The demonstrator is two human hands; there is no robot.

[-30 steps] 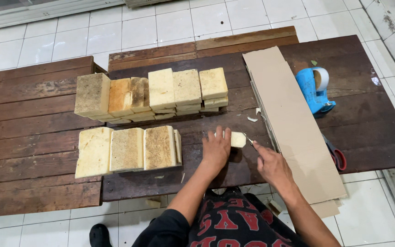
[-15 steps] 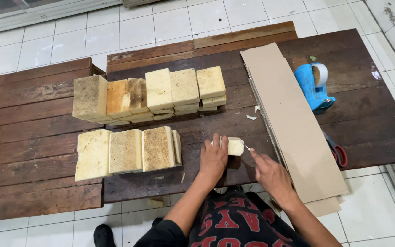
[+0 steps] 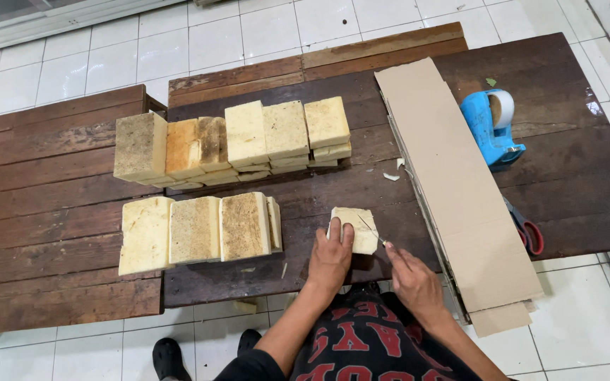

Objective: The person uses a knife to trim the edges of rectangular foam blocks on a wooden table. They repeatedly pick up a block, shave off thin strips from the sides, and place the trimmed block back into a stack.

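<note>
A long flat sheet of brown cardboard (image 3: 453, 190) runs from the upper middle of the frame down to the lower right, lying diagonally across the dark wooden table (image 3: 573, 176) with its lower end hanging past the table edge over the white tiled floor (image 3: 107, 56). It is plain, with no label showing. To its right, in the upper right, sits a blue tape dispenser (image 3: 490, 127) holding a pale roll, and lower down red-handled scissors (image 3: 527, 233) poke out from just under the cardboard's right edge.

The pale yellow block (image 3: 356, 227) lies flat on the table at the lower middle of the frame — squarish, cream-coloured, with a rough spongy look. The left hand (image 3: 330, 257) presses down on its left part, fingers spread over the top and palm on the table behind it. The right hand (image 3: 414, 282) is closed around a thin blade (image 3: 372, 231), whose tip rests on the block's right side.

Left of the hands, a row of larger yellow-brown blocks (image 3: 195, 229) lies side by side, their faces speckled darker. Above them, in the upper middle, a second row of stacked blocks (image 3: 231, 141) stands, some with brown scorched-looking patches. Small pale scraps (image 3: 391, 176) lie near the cardboard's left edge — nothing lies between the hands and the block. A lower plank bench (image 3: 44, 212) fills the left side of the frame.
</note>
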